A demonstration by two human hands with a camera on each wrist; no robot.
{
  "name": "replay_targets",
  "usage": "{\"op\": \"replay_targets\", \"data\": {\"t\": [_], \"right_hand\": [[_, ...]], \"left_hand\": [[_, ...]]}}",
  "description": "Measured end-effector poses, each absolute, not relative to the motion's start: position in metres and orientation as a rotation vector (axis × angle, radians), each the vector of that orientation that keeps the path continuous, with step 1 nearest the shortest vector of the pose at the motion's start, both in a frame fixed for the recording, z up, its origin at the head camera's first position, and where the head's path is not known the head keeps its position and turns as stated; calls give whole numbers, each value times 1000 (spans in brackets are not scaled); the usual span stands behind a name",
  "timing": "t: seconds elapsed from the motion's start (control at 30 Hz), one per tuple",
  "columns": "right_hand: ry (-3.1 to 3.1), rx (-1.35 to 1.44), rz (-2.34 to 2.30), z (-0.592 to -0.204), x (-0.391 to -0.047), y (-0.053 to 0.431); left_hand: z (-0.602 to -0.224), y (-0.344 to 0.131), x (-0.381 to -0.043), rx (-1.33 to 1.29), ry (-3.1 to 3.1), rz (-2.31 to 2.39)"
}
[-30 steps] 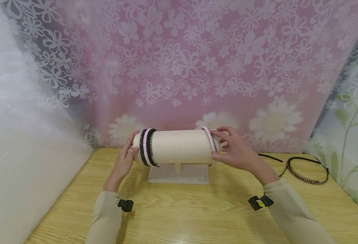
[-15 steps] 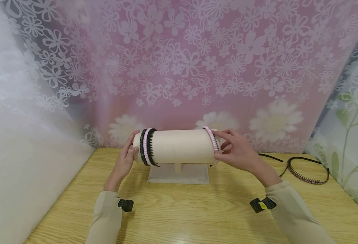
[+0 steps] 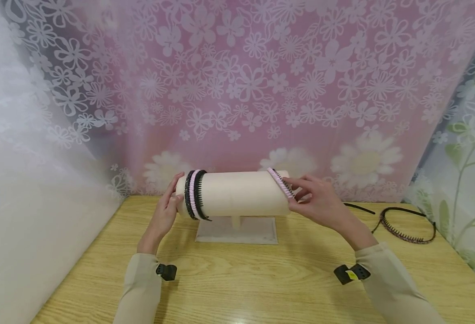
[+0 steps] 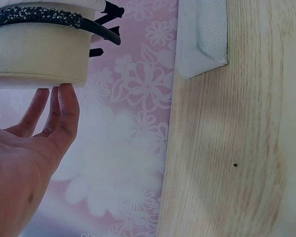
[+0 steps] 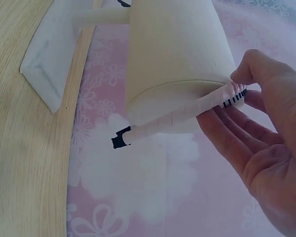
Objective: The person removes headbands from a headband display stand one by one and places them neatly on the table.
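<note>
A cream cylindrical headband stand [image 3: 241, 193] lies level on a short post above a flat base [image 3: 237, 236]. My left hand [image 3: 164, 211] holds its left end; in the left wrist view the fingertips meet the end rim. My right hand [image 3: 318, 202] pinches a pink toothed headband [image 3: 280, 182] between thumb and fingers at the stand's right end. This headband slants across the end, its upper part on the cylinder; in the right wrist view one black-tipped leg hangs past the rim. Near the left end sit a black glittery headband [image 3: 188, 195], a pink one [image 3: 194, 193] and a black toothed one [image 3: 199, 195].
Dark headbands lie at the right of the wooden table [image 3: 237, 279], including one with purplish beads [image 3: 403, 236]. A pink floral curtain [image 3: 237, 90] hangs close behind the stand. A white wall [image 3: 31, 180] borders the left side.
My right hand has shifted right, pulling the lower part of the pink headband off the stand's right end, so the band now slants. The left hand has stayed in place.
</note>
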State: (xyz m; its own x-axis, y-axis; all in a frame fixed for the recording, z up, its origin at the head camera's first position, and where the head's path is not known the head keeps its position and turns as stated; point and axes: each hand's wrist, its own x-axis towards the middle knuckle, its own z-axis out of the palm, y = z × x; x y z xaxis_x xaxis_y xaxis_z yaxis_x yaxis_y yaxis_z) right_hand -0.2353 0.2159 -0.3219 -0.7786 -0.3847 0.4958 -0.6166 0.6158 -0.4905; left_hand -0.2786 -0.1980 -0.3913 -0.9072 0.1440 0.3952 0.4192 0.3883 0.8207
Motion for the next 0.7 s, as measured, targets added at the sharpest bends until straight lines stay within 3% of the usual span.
{"op": "replay_targets", "data": {"t": [0.7], "right_hand": [[-2527, 768, 971, -315, -226, 219]], "left_hand": [[-390, -198, -278, -486, -2397, -1526]]}}
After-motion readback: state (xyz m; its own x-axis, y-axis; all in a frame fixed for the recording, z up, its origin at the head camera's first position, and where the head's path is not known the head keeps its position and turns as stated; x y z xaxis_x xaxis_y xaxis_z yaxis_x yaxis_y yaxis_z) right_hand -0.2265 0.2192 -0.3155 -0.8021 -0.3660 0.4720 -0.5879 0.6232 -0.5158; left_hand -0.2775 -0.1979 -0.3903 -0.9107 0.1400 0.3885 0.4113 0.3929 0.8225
